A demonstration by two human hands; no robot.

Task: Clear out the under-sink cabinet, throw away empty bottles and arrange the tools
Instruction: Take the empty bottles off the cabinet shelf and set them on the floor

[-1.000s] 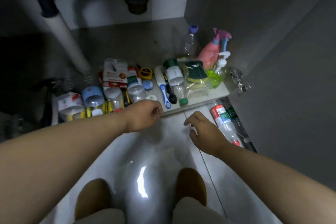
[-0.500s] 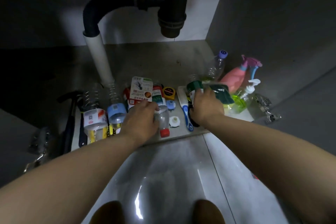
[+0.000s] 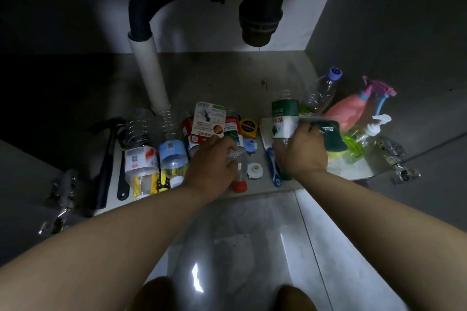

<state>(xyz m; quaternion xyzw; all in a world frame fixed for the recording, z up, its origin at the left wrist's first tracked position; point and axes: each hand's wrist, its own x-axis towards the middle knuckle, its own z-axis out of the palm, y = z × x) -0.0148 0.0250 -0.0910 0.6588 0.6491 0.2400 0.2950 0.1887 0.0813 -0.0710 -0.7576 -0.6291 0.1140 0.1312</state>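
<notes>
- Left hand (image 3: 212,164) curls round a clear plastic bottle with a red cap (image 3: 240,174), which lies at the front edge of the grey cabinet floor (image 3: 227,76).
- Right hand (image 3: 300,153) grips a clear plastic bottle with a green-and-white label (image 3: 285,118), just beside a dark green sponge (image 3: 328,134).

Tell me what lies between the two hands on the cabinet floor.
In the head view, a white cap, a small blue cap and a blue handle lie between the left hand and the right hand.
</notes>
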